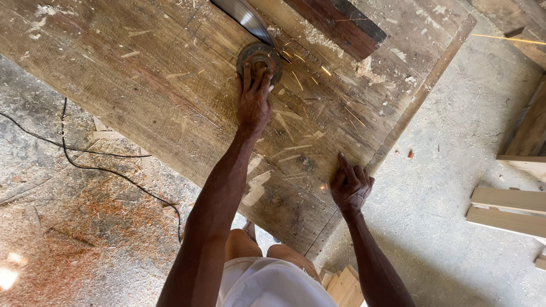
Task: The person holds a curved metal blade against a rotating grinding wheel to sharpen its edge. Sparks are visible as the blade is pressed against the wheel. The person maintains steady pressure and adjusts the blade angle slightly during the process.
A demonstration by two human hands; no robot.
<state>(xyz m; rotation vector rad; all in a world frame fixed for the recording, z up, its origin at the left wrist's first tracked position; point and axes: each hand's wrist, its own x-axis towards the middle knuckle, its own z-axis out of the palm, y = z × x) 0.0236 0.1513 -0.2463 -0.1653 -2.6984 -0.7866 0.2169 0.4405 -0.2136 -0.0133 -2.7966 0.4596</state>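
My left hand (254,98) reaches far across a worn wooden table (142,85), its fingers laid over a round dark disc (259,55). The disc sits against a shiny metal saw blade (245,17) that rises from the tabletop. Orange sparks fly from the disc toward the right. My right hand (351,185) rests on the table near its front right edge, holding nothing, with the index finger stretched out and the other fingers loosely curled.
A dark wooden plank (341,23) lies on the table behind the blade. Black cables (102,165) run over the sawdust-covered floor at left. Pale boards (506,207) lie on the concrete floor at right, and more wood pieces (341,284) by my legs.
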